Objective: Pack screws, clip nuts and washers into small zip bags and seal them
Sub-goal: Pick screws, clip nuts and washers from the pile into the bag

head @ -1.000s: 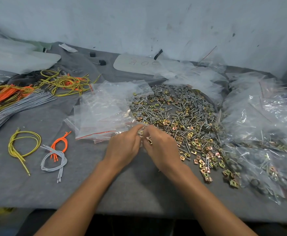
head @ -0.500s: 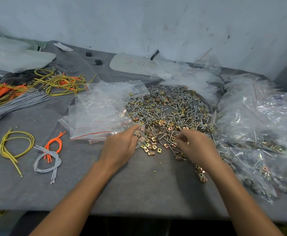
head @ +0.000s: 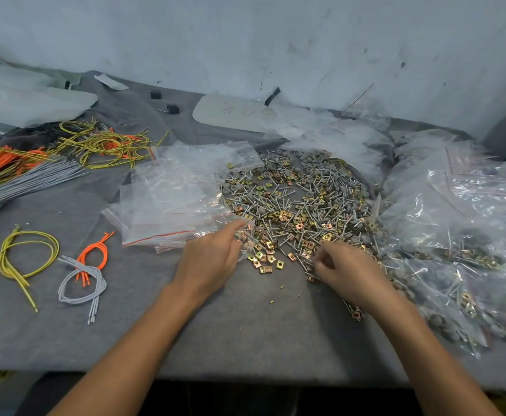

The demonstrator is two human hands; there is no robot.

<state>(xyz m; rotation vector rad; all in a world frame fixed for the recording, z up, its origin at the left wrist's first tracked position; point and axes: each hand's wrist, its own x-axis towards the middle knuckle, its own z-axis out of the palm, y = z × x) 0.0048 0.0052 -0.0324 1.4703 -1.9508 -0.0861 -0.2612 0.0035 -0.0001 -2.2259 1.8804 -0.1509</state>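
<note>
Right hand (head: 350, 271) has left the left hand and swung out to 3 o'clock of it, and is now at the near edge of the hardware pile (head: 299, 205). Its fingers are curled inward over loose pieces, and whether they pinch anything cannot be told. Left hand (head: 212, 259) has stayed in place, thumb and fingers grasping a small zip bag (head: 247, 241). The bag lies crumpled against the pile's 7 o'clock edge, and brass-coloured pieces show through its clear plastic.

The pile sits mid-table on gray felt (head: 245, 325). It mixes thin screws (head: 278, 205), square brass clip nuts (head: 263, 259) and gray washers (head: 314, 163).

A stack of empty zip bags (head: 173, 202) lies at 10 o'clock of the left hand, touching the pile's left side. Filled bags (head: 455, 235) are heaped from 1 to 4 o'clock and crowd the right wrist and forearm. Crumpled clear plastic (head: 320, 130) lies behind the pile at 12 o'clock. Beside it is a white board (head: 230, 112) with handwriting on it.

At 9 o'clock, well apart from the hands, lie three small loops: yellow wire (head: 26, 256), orange wire (head: 95, 253) and gray wire (head: 83, 280). Larger wire bundles (head: 20, 175) fill the 10 o'clock corner. A scuffed pale wall (head: 245, 40) closes the far side.
</note>
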